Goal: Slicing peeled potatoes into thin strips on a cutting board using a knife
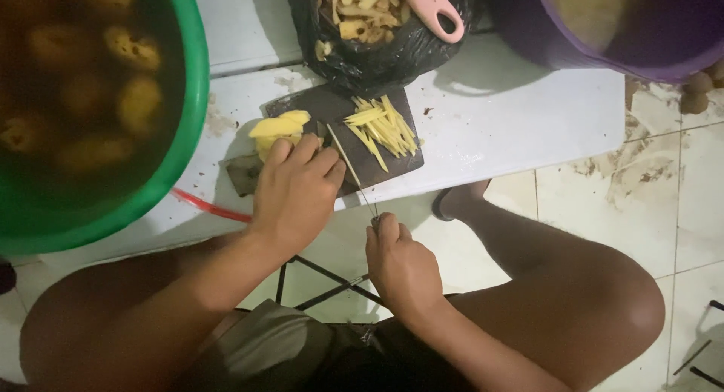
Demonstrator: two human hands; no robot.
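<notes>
My left hand (296, 190) presses down on yellow potato slices (277, 129) on a small dark cutting board (317, 105). My right hand (400, 267) grips the handle of a thin knife (348, 169), whose blade runs up beside my left fingers. A pile of cut yellow strips (383, 126) lies on the board's right half.
A green tub (192, 105) of water with peeled potatoes stands at the left. A black bag (377, 52) of peelings with a pink-handled tool (434, 7) sits behind the board. A purple bucket (603, 56) is at the top right. My bare knees flank a low white step (513, 120).
</notes>
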